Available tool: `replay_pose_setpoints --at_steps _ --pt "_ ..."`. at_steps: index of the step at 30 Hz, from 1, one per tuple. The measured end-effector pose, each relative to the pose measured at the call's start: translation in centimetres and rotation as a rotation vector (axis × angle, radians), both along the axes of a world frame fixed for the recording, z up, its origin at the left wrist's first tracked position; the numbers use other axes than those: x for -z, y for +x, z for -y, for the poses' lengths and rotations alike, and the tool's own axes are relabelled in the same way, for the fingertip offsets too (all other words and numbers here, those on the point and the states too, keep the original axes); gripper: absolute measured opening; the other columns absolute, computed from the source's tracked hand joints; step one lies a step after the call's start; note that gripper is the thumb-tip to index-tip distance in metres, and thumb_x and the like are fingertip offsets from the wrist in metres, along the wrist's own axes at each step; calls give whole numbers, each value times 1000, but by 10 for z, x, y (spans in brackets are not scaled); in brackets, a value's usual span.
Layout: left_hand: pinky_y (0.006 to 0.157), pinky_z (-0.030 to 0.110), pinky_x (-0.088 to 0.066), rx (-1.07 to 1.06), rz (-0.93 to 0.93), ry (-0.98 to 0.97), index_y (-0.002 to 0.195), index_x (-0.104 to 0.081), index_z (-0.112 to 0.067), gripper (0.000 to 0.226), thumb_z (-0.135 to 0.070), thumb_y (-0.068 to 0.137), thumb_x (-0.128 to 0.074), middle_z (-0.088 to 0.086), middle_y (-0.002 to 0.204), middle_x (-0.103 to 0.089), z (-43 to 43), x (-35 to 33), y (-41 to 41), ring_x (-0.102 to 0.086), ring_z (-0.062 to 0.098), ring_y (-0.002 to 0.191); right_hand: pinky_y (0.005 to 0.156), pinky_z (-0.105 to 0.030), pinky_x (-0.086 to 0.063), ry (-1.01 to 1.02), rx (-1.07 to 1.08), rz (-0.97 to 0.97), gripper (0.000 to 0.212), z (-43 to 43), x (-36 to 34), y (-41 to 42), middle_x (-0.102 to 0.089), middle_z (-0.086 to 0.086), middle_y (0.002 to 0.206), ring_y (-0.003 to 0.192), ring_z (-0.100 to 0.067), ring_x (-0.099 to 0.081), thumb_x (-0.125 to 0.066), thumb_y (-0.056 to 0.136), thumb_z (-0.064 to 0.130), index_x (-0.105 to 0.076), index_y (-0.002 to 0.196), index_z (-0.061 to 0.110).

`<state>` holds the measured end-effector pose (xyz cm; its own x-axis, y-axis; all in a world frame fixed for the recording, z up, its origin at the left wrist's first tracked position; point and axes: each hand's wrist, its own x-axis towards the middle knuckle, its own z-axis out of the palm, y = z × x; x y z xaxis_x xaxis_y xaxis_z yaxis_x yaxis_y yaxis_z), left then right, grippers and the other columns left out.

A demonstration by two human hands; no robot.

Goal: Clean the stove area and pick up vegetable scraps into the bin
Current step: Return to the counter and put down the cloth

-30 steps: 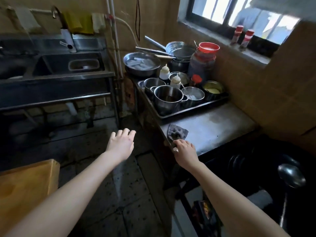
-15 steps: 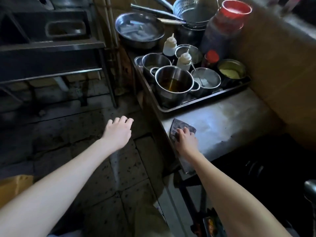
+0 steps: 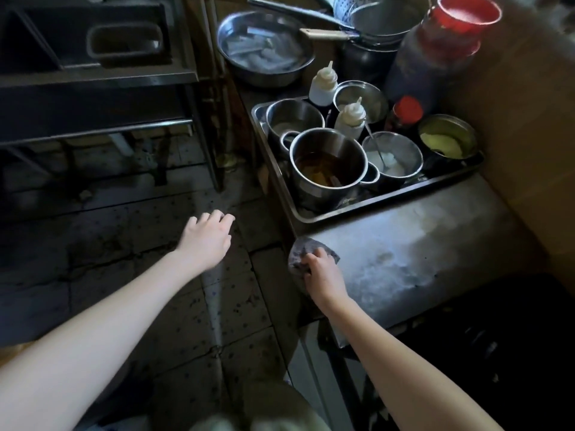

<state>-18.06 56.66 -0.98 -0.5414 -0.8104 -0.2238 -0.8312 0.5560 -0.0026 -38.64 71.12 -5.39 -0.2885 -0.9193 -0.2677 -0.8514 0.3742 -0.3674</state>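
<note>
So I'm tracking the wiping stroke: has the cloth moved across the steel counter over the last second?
Barely. The grey cloth stays at the steel counter's near-left corner, just below the tray; the right hand has slid onto it.

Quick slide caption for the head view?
Right hand presses a grey cloth on the steel counter; left hand hovers empty.

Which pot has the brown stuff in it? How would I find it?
Look at the big metal tray behind the steel counter where the right hand presses a cloth. The pot stands at the tray's front, nearest that hand. It is the largest one there, and the only one holding dark brown liquid.
</note>
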Motion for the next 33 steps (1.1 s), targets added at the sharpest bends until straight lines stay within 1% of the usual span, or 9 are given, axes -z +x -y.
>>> replay_pose_setpoints --at_steps 2,6,10,15,19,25,28,31,33 --pt "93 40 -37 -38 11 -7 132 -41 -20 39 -29 94 -44 4 132 -47 5 -5 11 -46 28 119 81 -38 -47 -23 -51 27 29 13 -1 12 -48 -9 118 106 -31 -47 -51 85 1 -59 112 11" --pt "93 41 -38 -119 28 -24 133 -40 -20 40 -29 94 -44 4 132 -47 18 -16 41 -46 28 119 84 -36 -50 -85 -149 45 33 46 -5 34 -49 -6 119 106 -28 -49 -52 88 1 -59 116 15" --pt "95 42 -38 -205 36 -39 134 -39 -20 40 -28 95 -43 5 133 -46 37 -27 75 -46 28 120 83 -40 -51 -109 -225 38 34 90 -13 51 -48 -6 115 103 -29 -49 -51 86 0 -58 116 14" --pt "96 41 -36 -319 40 -59 132 -41 -21 38 -27 94 -44 3 133 -47 77 -36 112 -45 27 121 78 -39 -51 -173 -314 6 37 163 -31 77 -48 -7 122 106 -32 -49 -48 86 3 -56 119 15" --pt "97 41 -36 -357 29 -95 132 -41 -21 38 -28 95 -44 3 132 -47 124 -41 140 -46 27 120 74 -38 -50 -217 -359 -14 30 229 -46 99 -49 -7 120 105 -32 -49 -49 86 5 -60 112 15" --pt "96 41 -36 -405 -21 -138 129 -42 -21 34 -26 95 -43 3 131 -48 216 -54 174 -46 27 119 78 -39 -52 -245 -382 -41 26 334 -66 134 -50 -5 118 105 -30 -49 -57 82 7 -63 106 16" --pt "98 41 -35 -433 -52 -127 129 -42 -21 34 -26 95 -43 3 132 -47 257 -58 187 -45 26 121 78 -37 -51 -257 -417 -40 27 377 -74 148 -51 -4 117 105 -30 -50 -62 79 8 -64 105 17" --pt "99 41 -35 -443 -56 -121 130 -41 -21 34 -25 95 -42 3 132 -46 291 -61 197 -45 26 121 75 -35 -50 -298 -410 -41 27 417 -79 158 -51 -2 119 105 -29 -49 -60 81 9 -65 105 18" --pt "99 41 -35 -452 -58 -111 130 -41 -21 35 -24 95 -41 3 132 -46 310 -60 202 -45 26 121 77 -35 -49 -303 -410 -40 27 440 -80 165 -51 -2 122 107 -28 -49 -59 82 10 -65 107 18"
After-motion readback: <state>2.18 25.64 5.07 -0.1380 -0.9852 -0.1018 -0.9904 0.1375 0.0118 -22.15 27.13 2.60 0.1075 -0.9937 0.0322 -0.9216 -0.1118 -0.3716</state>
